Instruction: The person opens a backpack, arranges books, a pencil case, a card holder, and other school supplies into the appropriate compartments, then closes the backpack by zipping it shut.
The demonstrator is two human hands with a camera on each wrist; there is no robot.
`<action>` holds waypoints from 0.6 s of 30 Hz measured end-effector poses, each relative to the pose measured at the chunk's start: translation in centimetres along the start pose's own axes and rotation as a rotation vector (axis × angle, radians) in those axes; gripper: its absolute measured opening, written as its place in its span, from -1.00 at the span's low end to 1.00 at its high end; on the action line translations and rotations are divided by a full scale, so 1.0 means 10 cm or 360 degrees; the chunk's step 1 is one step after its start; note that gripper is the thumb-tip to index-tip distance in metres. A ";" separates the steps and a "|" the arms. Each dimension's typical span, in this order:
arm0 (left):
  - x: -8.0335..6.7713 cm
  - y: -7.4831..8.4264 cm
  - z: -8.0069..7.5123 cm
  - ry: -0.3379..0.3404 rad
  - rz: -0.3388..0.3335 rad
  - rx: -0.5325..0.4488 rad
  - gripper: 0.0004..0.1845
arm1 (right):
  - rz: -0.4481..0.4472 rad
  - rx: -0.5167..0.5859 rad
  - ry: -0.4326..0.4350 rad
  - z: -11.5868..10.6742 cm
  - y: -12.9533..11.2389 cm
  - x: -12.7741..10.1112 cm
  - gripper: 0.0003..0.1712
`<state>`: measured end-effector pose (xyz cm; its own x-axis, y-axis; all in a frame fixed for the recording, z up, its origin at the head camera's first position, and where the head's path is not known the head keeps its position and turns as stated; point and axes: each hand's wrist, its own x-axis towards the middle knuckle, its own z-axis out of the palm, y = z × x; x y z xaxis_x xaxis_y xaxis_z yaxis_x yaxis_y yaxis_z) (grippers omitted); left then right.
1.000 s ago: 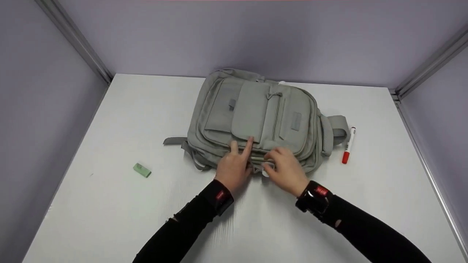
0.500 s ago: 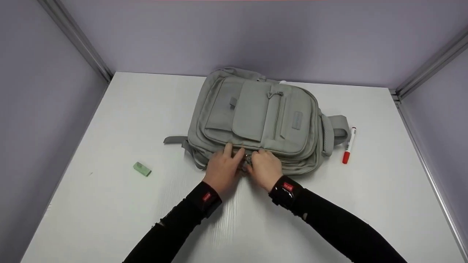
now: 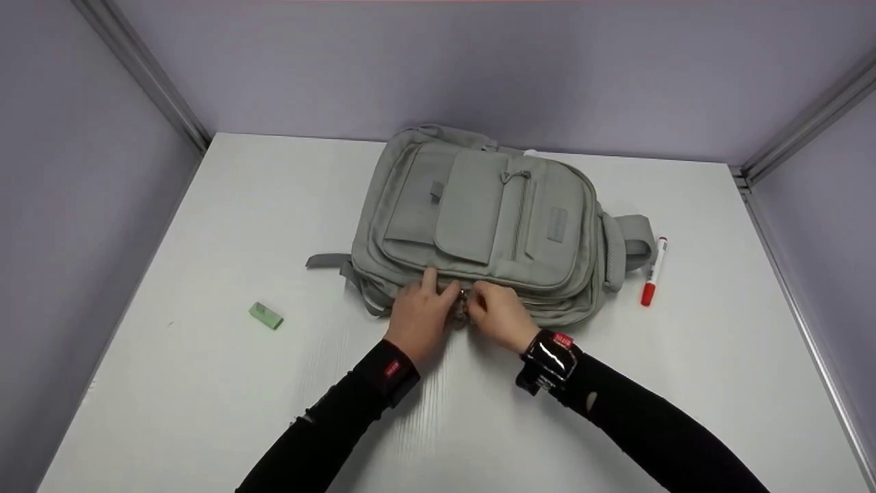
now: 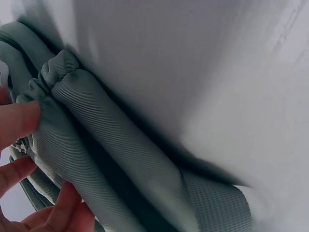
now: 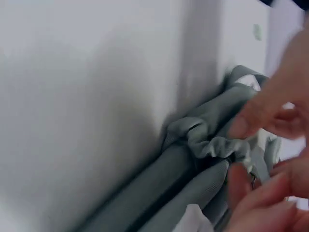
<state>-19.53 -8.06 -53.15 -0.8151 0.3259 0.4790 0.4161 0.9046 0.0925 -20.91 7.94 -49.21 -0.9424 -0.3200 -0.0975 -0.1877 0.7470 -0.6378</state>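
Note:
A grey-green backpack [image 3: 472,205] lies front side up on the white table. My left hand [image 3: 421,311] grips its near side, index finger extended on the fabric. In the left wrist view, the thumb [image 4: 21,121] and fingers pinch gathered cloth beside a small metal zipper part [image 4: 20,145]. Close by, my right hand [image 3: 503,315] has curled fingers at the zipper pull [image 3: 462,301]. The right wrist view shows a grey pull strip [image 5: 259,164] between blurred fingers [image 5: 263,198]; their exact contact is partly hidden.
A green eraser-like block [image 3: 265,315] lies left of the backpack. On the right, a white marker with a red cap [image 3: 653,272] lies beside the shoulder strap [image 3: 635,239]. Purple-grey panels [image 3: 472,61] bound the table at the back and sides.
My right hand has moved left along the near-side opening to beside my left hand, then shifted slightly right. The left hand has slid slightly left. The backpack has barely moved.

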 end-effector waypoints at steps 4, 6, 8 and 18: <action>0.02 0.01 0.01 -0.0022 -0.0024 -0.0024 -0.66 | 0.0049 0.0301 -0.0129 -0.09 0.10 -0.04 -0.84; 0.03 0.01 0.01 -0.0036 -0.0028 -0.0046 -0.63 | 0.0061 0.0338 -0.0150 -0.14 0.16 -0.08 -0.84; 0.03 0.01 0.02 -0.0043 -0.0035 -0.0059 -0.60 | 0.0065 0.0335 -0.0141 -0.18 0.22 -0.11 -0.84; 0.05 -0.07 0.06 -0.0058 -0.0027 -0.0093 -0.61 | 0.0180 0.0400 -0.0109 -0.40 0.50 -0.24 -0.81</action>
<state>-20.46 -8.37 -53.50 -0.8360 0.3213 0.4448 0.4238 0.8930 0.1516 -20.68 14.84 -49.10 -0.9308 -0.2882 -0.2248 -0.0001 0.6152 -0.7884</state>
